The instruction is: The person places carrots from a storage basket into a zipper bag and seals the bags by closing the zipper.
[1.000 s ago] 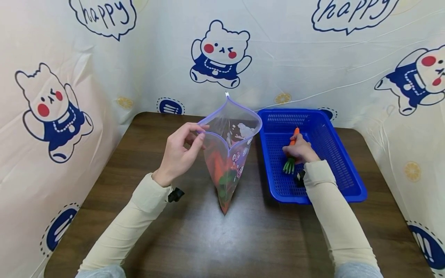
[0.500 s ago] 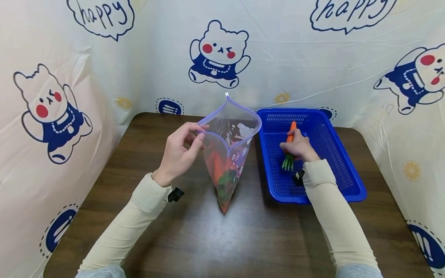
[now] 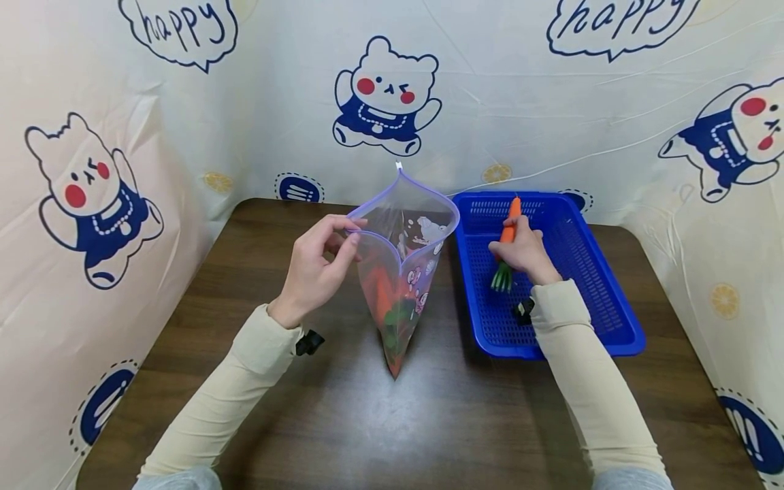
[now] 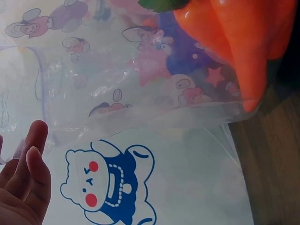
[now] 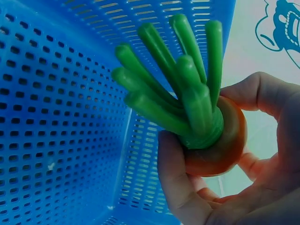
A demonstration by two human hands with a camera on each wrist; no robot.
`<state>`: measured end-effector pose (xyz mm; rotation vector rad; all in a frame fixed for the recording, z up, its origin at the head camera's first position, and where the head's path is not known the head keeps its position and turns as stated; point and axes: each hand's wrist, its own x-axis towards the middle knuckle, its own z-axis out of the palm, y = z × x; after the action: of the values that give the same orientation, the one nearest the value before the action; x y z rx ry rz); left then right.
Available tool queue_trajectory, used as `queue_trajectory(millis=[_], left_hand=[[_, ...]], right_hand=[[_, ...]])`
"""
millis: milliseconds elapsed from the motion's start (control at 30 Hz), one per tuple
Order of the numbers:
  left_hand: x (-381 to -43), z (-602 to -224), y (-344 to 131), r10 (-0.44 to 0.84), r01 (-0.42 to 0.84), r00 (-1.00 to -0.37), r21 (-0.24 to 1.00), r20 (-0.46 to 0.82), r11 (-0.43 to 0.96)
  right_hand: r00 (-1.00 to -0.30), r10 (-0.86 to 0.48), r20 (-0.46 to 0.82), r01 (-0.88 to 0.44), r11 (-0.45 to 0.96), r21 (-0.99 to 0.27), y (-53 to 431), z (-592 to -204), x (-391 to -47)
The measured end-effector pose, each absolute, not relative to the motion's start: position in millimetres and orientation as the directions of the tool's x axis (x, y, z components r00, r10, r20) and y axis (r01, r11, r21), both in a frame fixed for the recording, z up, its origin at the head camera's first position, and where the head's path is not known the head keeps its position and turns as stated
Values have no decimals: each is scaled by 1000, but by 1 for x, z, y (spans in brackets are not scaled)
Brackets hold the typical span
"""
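Note:
In the head view my right hand (image 3: 527, 253) grips an orange carrot (image 3: 511, 216) with stubby green stems, held over the blue basket (image 3: 612, 299). The right wrist view shows the carrot's stem end (image 5: 201, 117) between thumb and fingers. My left hand (image 3: 318, 262) pinches the near-left rim of a clear zip bag (image 3: 422, 272) with a purple edge and cartoon prints. The bag stands with its mouth spread wide. Inside it, orange carrots (image 4: 239, 42) and some green show through the film; how many is unclear.
A dark wooden table (image 3: 343, 429) lies beneath everything. The basket stands right of the bag, close to its rim. A white cloth (image 3: 282, 82) with printed bears and a thin white cable hangs behind and at both sides.
My right hand has raised the carrot from the basket's floor and shifted it slightly left and away. The left hand and the bag have stayed almost still.

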<state>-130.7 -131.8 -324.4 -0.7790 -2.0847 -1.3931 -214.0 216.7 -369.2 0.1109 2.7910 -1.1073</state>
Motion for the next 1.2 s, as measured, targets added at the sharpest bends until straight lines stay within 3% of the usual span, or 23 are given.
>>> queue_trajectory(millis=[600,1200], left_hand=[[-131,-324,-131,185,703,-706,643,684,304],[-131,-324,-131,191,710,-698,634,690,307]], right_hand=[[-995,54,81,-22,685,-728,203,-358,-216],[-940,167,299,-143,600,-787,189,-346,-213]])
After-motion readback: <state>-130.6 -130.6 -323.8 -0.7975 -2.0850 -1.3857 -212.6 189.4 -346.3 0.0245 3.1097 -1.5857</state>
